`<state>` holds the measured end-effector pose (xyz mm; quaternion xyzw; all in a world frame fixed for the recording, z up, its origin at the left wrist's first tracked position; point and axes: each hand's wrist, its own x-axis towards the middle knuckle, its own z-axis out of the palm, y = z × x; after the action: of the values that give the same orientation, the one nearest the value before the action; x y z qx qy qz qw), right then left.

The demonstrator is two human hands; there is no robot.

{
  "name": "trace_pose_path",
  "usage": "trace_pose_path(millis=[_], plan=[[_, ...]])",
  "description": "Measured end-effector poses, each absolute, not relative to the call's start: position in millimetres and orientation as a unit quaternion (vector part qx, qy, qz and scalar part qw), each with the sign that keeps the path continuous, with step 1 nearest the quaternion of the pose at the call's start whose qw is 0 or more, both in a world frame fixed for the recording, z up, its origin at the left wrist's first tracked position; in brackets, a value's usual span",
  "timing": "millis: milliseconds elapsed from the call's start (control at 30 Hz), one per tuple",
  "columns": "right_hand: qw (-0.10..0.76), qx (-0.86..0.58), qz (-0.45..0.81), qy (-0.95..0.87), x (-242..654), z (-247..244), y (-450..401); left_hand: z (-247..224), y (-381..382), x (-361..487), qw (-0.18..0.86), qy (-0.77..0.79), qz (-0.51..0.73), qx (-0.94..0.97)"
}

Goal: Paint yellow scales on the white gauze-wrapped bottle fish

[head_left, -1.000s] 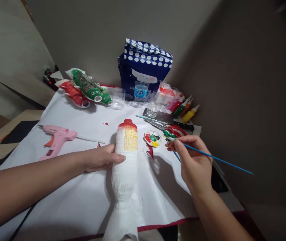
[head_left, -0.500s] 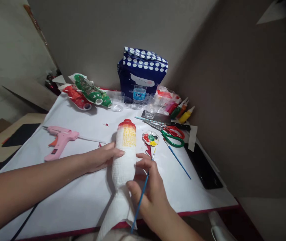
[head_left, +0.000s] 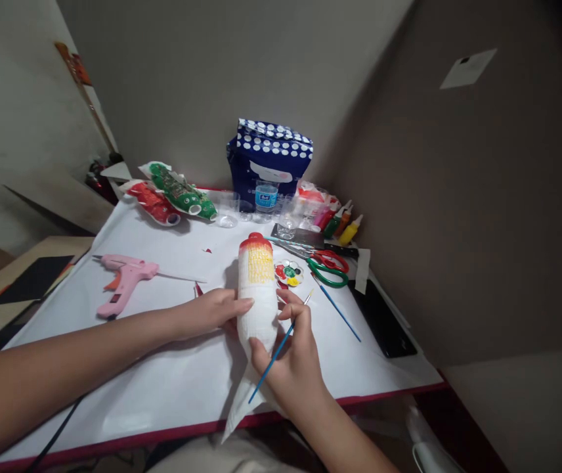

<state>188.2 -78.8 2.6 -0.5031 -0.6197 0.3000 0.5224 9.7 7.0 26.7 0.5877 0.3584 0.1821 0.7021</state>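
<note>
A bottle wrapped in white textured paper (head_left: 256,315) stands out in front of me, fish-shaped, with a red top, a yellow patch below it and a flared paper tail. My left hand (head_left: 224,307) grips its left side, thumb across the front. On the right, my right hand (head_left: 293,355) holds a slim blue paintbrush (head_left: 272,361), its yellowish tip pointing up and away. The fingers of that hand also rest against the wrapped bottle's lower right side. Just beyond lies a flower-shaped paint palette (head_left: 289,272) with red, green, black and yellow paint.
A pink glue gun (head_left: 128,276) lies left. Green and red fish crafts (head_left: 182,190), clear cups (head_left: 228,213) and a blue bag (head_left: 271,157) stand at the back. Scissors (head_left: 327,270), another brush (head_left: 337,309), paint bottles (head_left: 350,230) and a black phone-like slab (head_left: 384,322) are right.
The wrapped bottle has turned and tilted, its tail now swung lower and partly behind my right hand. The brush has shifted with that hand. The whole view has moved slightly.
</note>
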Motion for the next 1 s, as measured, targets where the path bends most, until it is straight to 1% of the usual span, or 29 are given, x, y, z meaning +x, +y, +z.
trace_pose_path(millis=[133, 233, 400, 533, 700, 867, 1000], plan=[[0.479, -0.541, 0.268, -0.637, 192, 8, -81, 32, 7, 6, 0.596, 0.425, 0.113, 0.672], [0.44, -0.568, 0.244, -0.651, 193, 14, -82, 41, 7, 4, 0.531, 0.431, 0.082, 0.725], [0.399, -0.582, 0.256, -0.66, 194, 22, -82, 62, 6, 3, 0.423, 0.432, 0.025, 0.796], [0.419, -0.571, 0.254, -0.659, 197, 20, -82, 73, 6, -3, 0.401, 0.426, -0.012, 0.811], [0.48, -0.535, 0.227, -0.657, 203, 17, -84, 77, 12, -13, 0.364, 0.458, -0.001, 0.811], [0.476, -0.536, 0.212, -0.664, 206, 20, -86, 80, 21, -19, 0.328, 0.474, 0.018, 0.817], [0.468, -0.534, 0.209, -0.672, 205, 24, -82, 94, 23, -23, 0.303, 0.471, 0.062, 0.826]])
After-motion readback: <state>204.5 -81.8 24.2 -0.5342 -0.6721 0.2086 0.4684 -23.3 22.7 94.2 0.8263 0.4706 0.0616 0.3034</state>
